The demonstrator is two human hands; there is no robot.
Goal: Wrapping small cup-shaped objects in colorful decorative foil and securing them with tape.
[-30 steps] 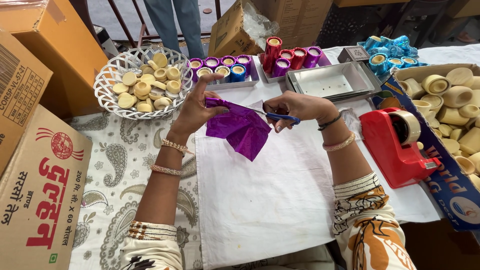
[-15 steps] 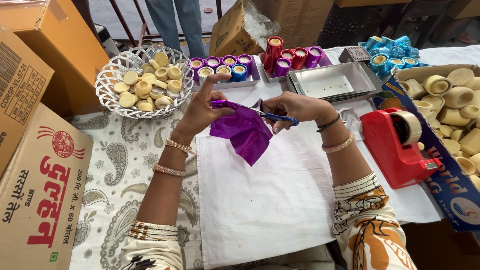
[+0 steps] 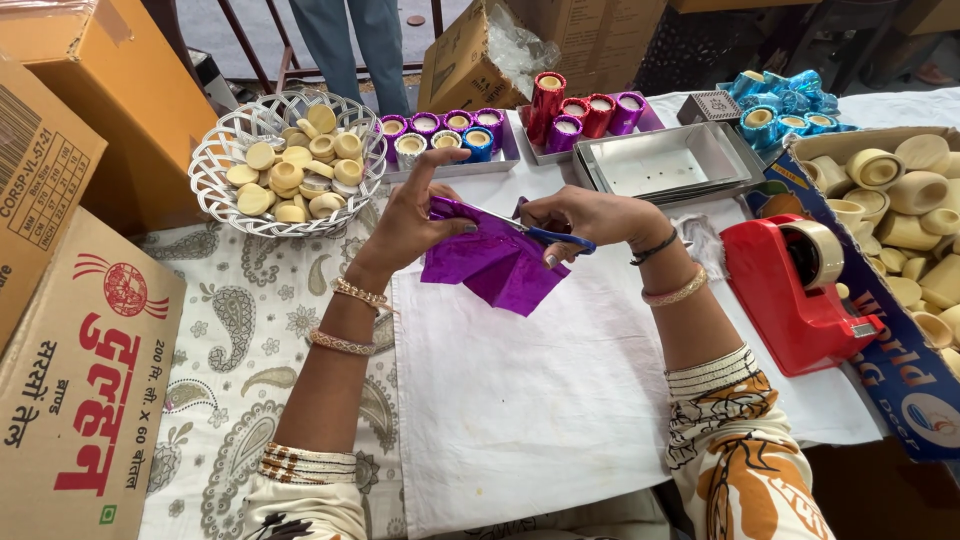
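Note:
A shiny purple foil sheet (image 3: 495,265) hangs crumpled above a white cloth (image 3: 560,400) spread on the table. My left hand (image 3: 415,220) pinches the foil's upper left edge, index finger raised. My right hand (image 3: 580,215) grips blue-handled scissors (image 3: 535,232), whose blades lie across the top of the foil toward my left hand.
A white wire basket (image 3: 215,160) of cream clay cups stands at the back left. Trays of foil-wrapped cups (image 3: 450,135) and an empty metal tray (image 3: 660,165) sit behind. A red tape dispenser (image 3: 795,300) stands right, beside a box of clay cups (image 3: 900,200). Cardboard boxes (image 3: 70,380) line the left.
The scissors have advanced left along the foil's top edge toward my left hand. The foil has shifted slightly; both arms otherwise stay in place.

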